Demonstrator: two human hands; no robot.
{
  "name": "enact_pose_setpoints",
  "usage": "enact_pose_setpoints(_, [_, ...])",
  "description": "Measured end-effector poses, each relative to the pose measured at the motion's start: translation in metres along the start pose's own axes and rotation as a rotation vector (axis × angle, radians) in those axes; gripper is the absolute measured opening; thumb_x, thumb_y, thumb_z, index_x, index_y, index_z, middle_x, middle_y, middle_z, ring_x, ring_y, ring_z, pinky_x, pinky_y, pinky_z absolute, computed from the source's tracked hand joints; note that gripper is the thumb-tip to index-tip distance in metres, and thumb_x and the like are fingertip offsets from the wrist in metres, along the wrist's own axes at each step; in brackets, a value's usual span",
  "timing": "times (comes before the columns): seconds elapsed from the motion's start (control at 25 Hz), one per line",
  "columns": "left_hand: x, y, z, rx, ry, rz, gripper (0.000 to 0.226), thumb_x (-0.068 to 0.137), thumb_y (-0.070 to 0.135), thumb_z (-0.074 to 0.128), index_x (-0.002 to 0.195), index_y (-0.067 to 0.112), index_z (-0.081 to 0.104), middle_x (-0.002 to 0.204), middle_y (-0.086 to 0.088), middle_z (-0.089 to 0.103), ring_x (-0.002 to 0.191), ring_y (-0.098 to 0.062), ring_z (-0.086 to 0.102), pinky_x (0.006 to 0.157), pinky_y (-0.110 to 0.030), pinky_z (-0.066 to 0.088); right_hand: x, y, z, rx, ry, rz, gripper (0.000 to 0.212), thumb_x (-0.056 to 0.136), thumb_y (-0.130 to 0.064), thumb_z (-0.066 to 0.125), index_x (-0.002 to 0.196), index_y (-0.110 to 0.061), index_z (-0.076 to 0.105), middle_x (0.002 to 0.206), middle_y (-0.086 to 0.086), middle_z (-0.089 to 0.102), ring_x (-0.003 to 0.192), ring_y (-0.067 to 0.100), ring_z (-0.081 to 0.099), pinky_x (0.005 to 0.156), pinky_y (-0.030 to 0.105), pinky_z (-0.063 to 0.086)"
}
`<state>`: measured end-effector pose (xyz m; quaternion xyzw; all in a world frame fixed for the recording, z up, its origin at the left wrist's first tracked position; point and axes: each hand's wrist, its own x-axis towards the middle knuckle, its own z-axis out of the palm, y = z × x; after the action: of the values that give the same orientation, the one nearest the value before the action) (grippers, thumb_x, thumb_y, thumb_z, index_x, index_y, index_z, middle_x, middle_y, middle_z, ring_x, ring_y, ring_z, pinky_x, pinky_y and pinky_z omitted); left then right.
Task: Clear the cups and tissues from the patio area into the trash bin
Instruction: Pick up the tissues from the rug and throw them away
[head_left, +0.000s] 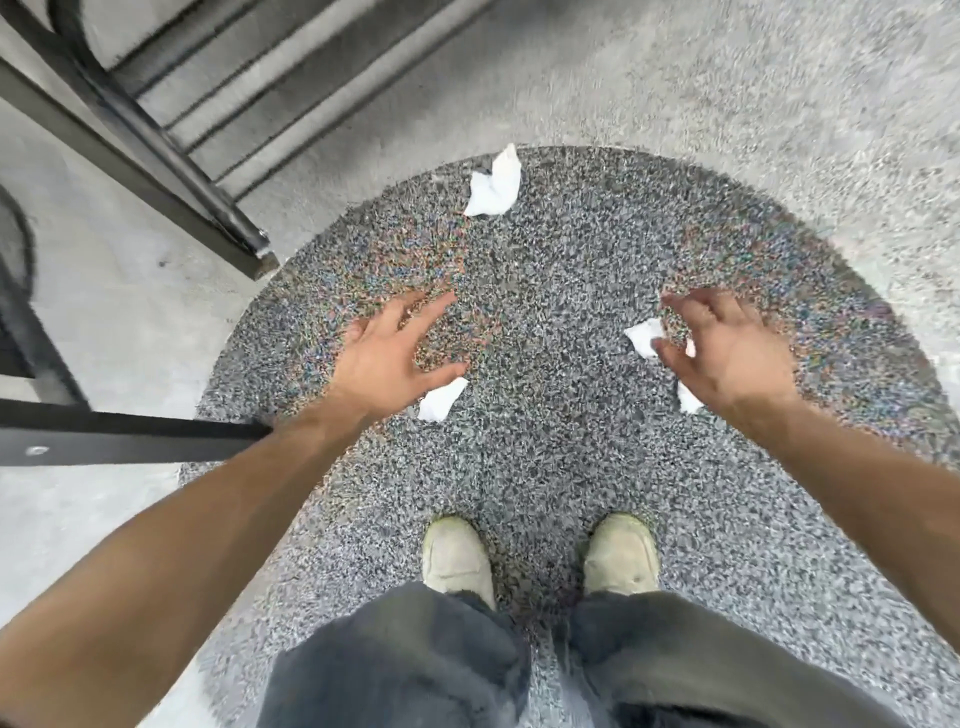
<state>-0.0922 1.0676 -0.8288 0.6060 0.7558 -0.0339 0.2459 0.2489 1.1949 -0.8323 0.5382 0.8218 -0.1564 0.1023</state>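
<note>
Left grip (400, 348) open, fingers spread, above the round rug (571, 467). Right grip (727, 348) open over a tissue (644, 335). Second tissue (441, 400) mid-rug; third tissue (496, 184) at the far rug edge.

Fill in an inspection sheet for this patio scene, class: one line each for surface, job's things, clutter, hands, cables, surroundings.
Surface: round speckled rug on pale concrete.
Job's things: far tissue at the rug's far edge; near tissue by the left hand; right tissue under the right hand; no cups or bin seen.
Clutter: nothing seen.
Hands: left hand and right hand open, fingers spread, holding nothing.
Cables: nothing seen.
Surroundings: dark metal furniture frame at left; shoes on the rug.
</note>
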Motion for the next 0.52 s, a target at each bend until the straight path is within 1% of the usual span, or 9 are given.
enact_pose_setpoints(0.04, [0.007,-0.011,0.019,0.016,-0.035,0.008,0.087,0.075,0.083,0.045,0.145,0.059,-0.002,0.159,0.005,0.015,0.085,-0.006,0.059,0.097,-0.052,0.047,0.004,0.009,0.022,0.0,-0.023,0.029,0.058,0.091,-0.055,0.045,0.142,-0.031,0.035,0.142,0.008,0.044,0.124,0.033,0.048,0.099,0.062,0.038])
enact_pose_setpoints(0.08, [0.011,-0.022,0.036,0.018,-0.071,0.015,0.089,0.074,0.08,0.049,0.144,0.061,-0.003,0.159,0.005,0.012,0.088,-0.007,0.06,0.078,-0.04,0.055,0.007,0.017,0.042,0.017,-0.044,0.075,0.059,0.091,-0.055,0.048,0.143,-0.031,0.033,0.144,0.009,0.041,0.123,0.033,0.049,0.099,0.061,0.038])
enact_pose_setpoints(0.12, [0.016,-0.033,0.057,0.009,-0.12,0.026,0.092,0.073,0.076,0.055,0.142,0.063,-0.005,0.159,0.007,0.007,0.089,-0.008,0.06,0.061,-0.028,0.053,0.011,0.025,0.062,0.037,-0.076,0.13,0.061,0.091,-0.055,0.049,0.144,-0.032,0.031,0.147,0.009,0.037,0.122,0.034,0.05,0.097,0.061,0.04])
enact_pose_setpoints(0.16, [0.02,-0.044,0.075,0.006,-0.179,0.045,0.098,0.072,0.07,0.062,0.14,0.067,-0.008,0.158,0.009,0.002,0.089,-0.009,0.059,0.052,-0.023,0.047,0.013,0.033,0.08,0.051,-0.116,0.179,0.065,0.089,-0.057,0.051,0.145,-0.033,0.028,0.149,0.009,0.032,0.122,0.034,0.05,0.095,0.06,0.045])
enact_pose_setpoints(0.28, [0.034,-0.069,0.119,0.121,-0.339,0.174,0.119,0.065,0.053,0.08,0.138,0.067,-0.012,0.157,0.01,-0.009,0.098,-0.011,0.052,0.051,-0.027,0.052,0.015,0.056,0.118,0.049,-0.247,0.232,0.084,0.082,-0.057,0.061,0.149,-0.033,0.016,0.156,0.006,0.018,0.13,0.037,0.04,0.093,0.061,0.047])
enact_pose_setpoints(0.32, [0.04,-0.076,0.129,0.166,-0.352,0.231,0.121,0.063,0.05,0.082,0.14,0.066,-0.01,0.155,0.01,-0.008,0.097,-0.01,0.048,0.05,-0.023,0.05,0.015,0.062,0.129,0.031,-0.282,0.245,0.09,0.08,-0.057,0.065,0.15,-0.035,0.011,0.157,0.005,0.013,0.133,0.038,0.035,0.096,0.062,0.045])
enact_pose_setpoints(0.4, [0.05,-0.083,0.144,0.231,-0.347,0.305,0.112,0.065,0.048,0.083,0.141,0.063,0.002,0.153,0.008,-0.001,0.092,-0.008,0.047,0.048,-0.013,0.039,0.016,0.071,0.145,-0.051,-0.34,0.254,0.097,0.077,-0.057,0.067,0.151,-0.039,0.006,0.158,0.005,0.008,0.136,0.039,0.029,0.098,0.061,0.042])
enact_pose_setpoints(0.44, [0.053,-0.083,0.149,0.245,-0.344,0.324,0.103,0.068,0.048,0.081,0.141,0.06,0.01,0.151,0.007,0.004,0.09,-0.007,0.049,0.048,-0.011,0.037,0.017,0.074,0.15,-0.069,-0.335,0.249,0.095,0.077,-0.055,0.068,0.15,-0.039,0.009,0.157,0.005,0.012,0.134,0.038,0.031,0.097,0.059,0.043])
enact_pose_setpoints(0.52, [0.056,-0.079,0.155,0.26,-0.345,0.346,0.081,0.076,0.045,0.076,0.138,0.052,0.024,0.147,0.007,0.014,0.088,-0.005,0.051,0.052,-0.012,0.045,0.018,0.08,0.156,-0.01,-0.263,0.217,0.08,0.08,-0.041,0.071,0.147,-0.036,0.027,0.149,0.008,0.029,0.124,0.034,0.042,0.095,0.054,0.048])
